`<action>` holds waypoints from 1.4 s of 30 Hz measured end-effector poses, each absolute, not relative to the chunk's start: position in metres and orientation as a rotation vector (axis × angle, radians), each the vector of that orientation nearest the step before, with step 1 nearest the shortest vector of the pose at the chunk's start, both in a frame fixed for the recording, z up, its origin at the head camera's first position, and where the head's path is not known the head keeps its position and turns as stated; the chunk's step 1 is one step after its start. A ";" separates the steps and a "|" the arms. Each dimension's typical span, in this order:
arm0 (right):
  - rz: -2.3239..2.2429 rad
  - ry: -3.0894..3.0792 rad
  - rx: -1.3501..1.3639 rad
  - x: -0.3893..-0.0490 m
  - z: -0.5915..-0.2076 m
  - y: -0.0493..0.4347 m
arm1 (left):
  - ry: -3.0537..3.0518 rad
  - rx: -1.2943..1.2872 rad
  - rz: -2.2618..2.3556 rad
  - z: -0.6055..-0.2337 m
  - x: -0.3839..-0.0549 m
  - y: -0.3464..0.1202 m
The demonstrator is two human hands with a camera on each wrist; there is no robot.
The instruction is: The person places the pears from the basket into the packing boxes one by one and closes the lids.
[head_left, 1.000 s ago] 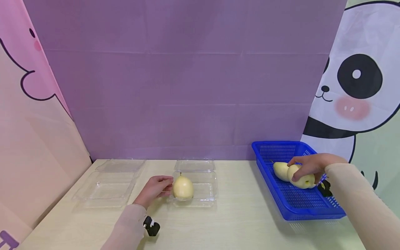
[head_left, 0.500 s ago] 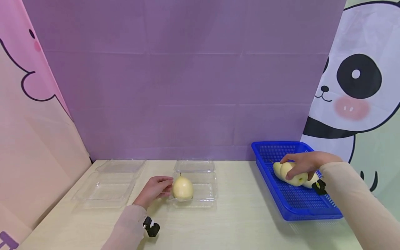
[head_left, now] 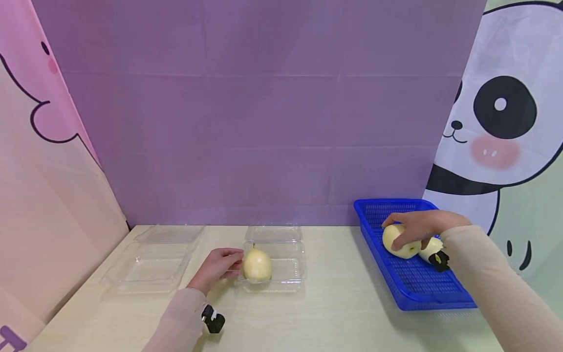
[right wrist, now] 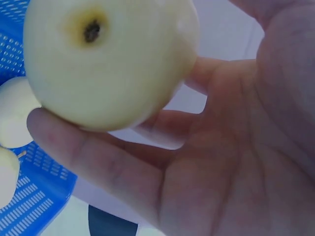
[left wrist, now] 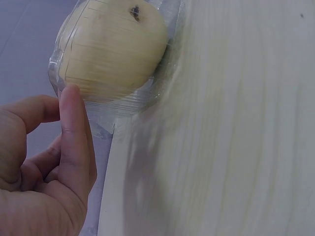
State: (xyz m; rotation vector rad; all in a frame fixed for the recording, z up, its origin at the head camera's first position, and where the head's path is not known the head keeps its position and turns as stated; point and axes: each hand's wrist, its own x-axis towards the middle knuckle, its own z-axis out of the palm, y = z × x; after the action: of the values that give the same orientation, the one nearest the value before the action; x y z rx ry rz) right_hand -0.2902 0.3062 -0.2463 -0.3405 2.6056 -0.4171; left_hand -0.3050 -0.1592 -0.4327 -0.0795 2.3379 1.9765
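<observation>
My right hand (head_left: 428, 222) grips a pale yellow pear (head_left: 398, 242), fingers curled over it, at the blue basket. The pear's dark blossom end faces the camera in the right wrist view. Two more pears show behind it there; in the head view, another pear (head_left: 431, 248) is partly hidden by the wrist camera. At mid-table, my left hand (head_left: 220, 266) pinches the left rim of an open clear plastic container (head_left: 290, 266) between thumb and fingers. One pear (head_left: 257, 265) sits in that container's left part, stem up; the left wrist view shows it through the plastic wall.
The blue perforated basket (head_left: 435, 304) stands at the table's right side, its wall raised around the pears. A second open clear container (head_left: 149, 266) lies at the left. A purple backdrop (head_left: 272, 122) rises along the table's back edge.
My right hand has moved left over the basket with the pear in its grip, uncovering another pear to its right. The left hand and the container have stayed in place.
</observation>
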 end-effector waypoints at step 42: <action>-0.364 2.733 -0.490 -0.302 -0.267 0.248 | 2.323 -0.062 2.002 -0.433 -0.305 -0.159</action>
State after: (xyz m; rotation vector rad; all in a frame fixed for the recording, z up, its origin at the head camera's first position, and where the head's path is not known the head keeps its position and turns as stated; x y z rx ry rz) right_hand -0.3022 0.2476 -0.2669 -0.4899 2.7332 -0.3639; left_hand -0.3045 -0.1592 -0.4328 -0.0618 2.3229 2.0024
